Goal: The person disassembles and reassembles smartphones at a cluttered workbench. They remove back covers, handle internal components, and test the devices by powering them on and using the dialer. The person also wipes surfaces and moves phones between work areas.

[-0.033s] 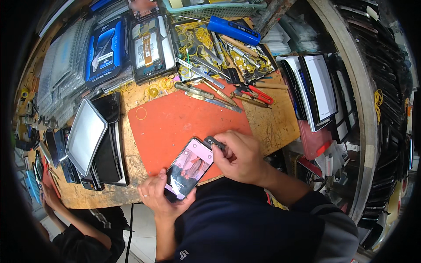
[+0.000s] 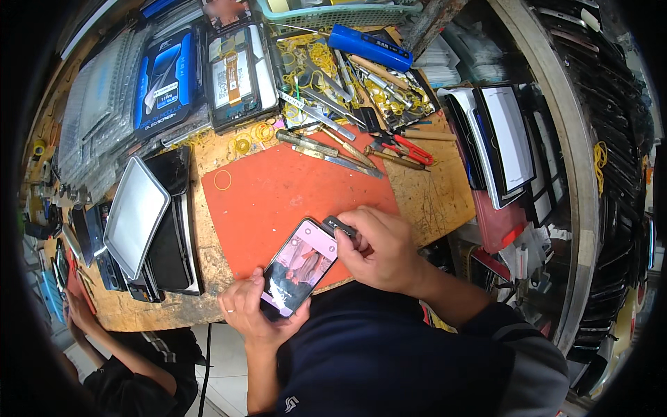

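Observation:
My left hand (image 2: 246, 309) grips a phone (image 2: 299, 267) by its lower left side, over the front edge of an orange-red mat (image 2: 253, 198). The phone is tilted, its screen lit with a pink-toned picture. At its upper right corner my right hand (image 2: 379, 254) is closed on a small black object (image 2: 340, 228), pinched between thumb and curled fingers; its kind is unclear. A thin yellow ring (image 2: 223, 179) lies on the mat beside some scattered metal tools (image 2: 333, 154).
A metal tray (image 2: 135, 217) tops stacked devices at left. A cluttered tool tray (image 2: 313, 76) with yellow bands, blue tool (image 2: 368, 48) and boxed parts (image 2: 167, 76) line the back. Red-handled pliers (image 2: 413, 149) lie near dark cases (image 2: 507, 139). A co-worker's hands (image 2: 80, 313) are at lower left.

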Motion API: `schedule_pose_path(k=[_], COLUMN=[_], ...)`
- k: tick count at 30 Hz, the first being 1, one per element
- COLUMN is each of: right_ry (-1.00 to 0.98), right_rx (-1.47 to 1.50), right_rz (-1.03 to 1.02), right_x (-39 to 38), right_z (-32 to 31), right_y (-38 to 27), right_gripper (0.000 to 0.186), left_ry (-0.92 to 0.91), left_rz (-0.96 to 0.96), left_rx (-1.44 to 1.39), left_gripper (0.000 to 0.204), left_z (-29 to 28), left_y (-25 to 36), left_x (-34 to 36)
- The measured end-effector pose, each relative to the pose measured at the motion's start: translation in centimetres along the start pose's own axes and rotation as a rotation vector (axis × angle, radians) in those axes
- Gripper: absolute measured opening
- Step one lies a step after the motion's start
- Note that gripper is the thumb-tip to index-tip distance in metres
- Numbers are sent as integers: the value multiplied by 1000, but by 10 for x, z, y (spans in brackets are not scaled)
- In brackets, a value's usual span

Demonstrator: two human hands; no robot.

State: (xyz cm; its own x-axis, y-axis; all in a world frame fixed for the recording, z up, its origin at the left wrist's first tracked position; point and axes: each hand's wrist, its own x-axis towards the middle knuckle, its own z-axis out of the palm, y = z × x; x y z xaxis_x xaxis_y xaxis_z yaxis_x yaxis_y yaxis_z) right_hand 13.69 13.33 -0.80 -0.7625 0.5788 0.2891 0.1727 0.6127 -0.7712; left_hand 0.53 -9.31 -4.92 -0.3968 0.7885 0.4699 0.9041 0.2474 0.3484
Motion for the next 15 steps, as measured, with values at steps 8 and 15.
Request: schedule_pose_path(k=[8, 15], right_ry=[-145, -123], right_rx=[-180, -157], right_rz=[-112, -53], right_x=[9, 3], right_z=[-9, -2], right_y=[-10, -11], right_gripper=[20, 22], left_ry=[29, -11], left_rz=[28, -12], left_rx=[-9, -19], left_gripper=[88, 79], left_z=[8, 0], left_y=[-4, 5], left_x=[3, 15])
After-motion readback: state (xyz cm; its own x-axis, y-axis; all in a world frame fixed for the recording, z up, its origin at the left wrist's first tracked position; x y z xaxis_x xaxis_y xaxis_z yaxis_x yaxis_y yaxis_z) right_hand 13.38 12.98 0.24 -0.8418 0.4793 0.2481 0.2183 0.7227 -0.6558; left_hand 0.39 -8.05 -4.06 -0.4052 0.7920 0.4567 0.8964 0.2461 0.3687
